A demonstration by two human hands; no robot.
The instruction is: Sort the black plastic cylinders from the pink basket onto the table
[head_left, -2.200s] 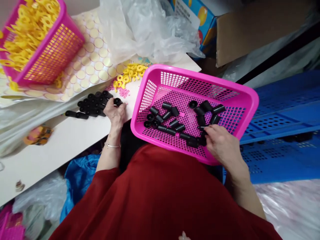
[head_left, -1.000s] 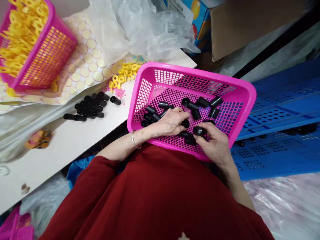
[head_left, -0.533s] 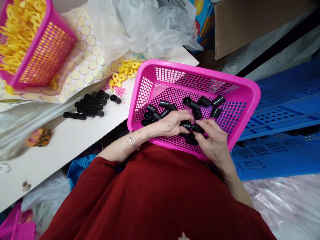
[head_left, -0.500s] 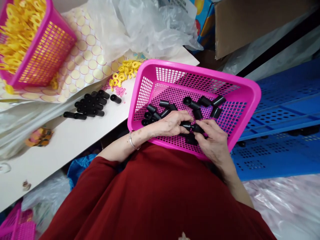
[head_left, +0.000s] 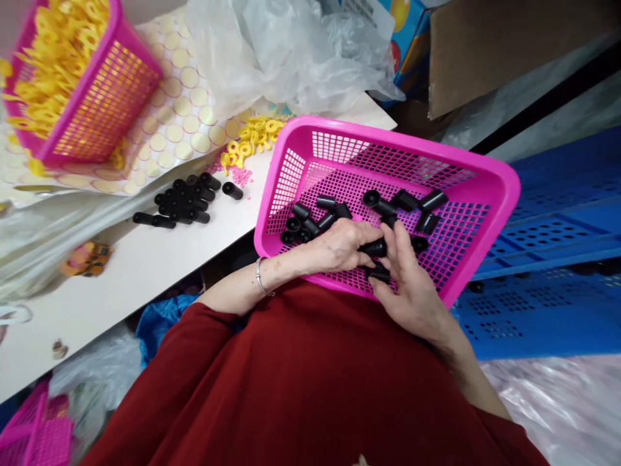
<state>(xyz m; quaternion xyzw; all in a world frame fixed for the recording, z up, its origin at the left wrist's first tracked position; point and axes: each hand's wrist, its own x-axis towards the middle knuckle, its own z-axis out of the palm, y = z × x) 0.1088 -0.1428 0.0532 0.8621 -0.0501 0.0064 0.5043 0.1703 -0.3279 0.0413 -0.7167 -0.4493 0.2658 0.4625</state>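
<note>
A pink mesh basket (head_left: 490, 169) rests on my lap with several short black plastic tubes (head_left: 407, 200) loose on its floor. My left hand (head_left: 339, 246) and my right hand (head_left: 412, 285) meet at the basket's near side. Between them they pinch one black tube (head_left: 376, 248), the left hand at one end and the right hand's fingers over the other. Another black tube (head_left: 379, 274) lies under my right hand's fingers. A silver bracelet (head_left: 261, 278) circles my left wrist.
On the white table (head_left: 121, 272) lies a pile of black tubes (head_left: 187, 200), a heap of yellow rings (head_left: 252, 136) and a sheet of round stickers (head_left: 174, 123). A second pink basket (head_left: 104, 103) holds yellow rings. Clear plastic bags (head_left: 291, 52), a cardboard box (head_left: 504, 45) and blue crates (head_left: 557, 259) surround me.
My left hand left the pile on the table and came into the basket. Both hands closed together on one black tube.
</note>
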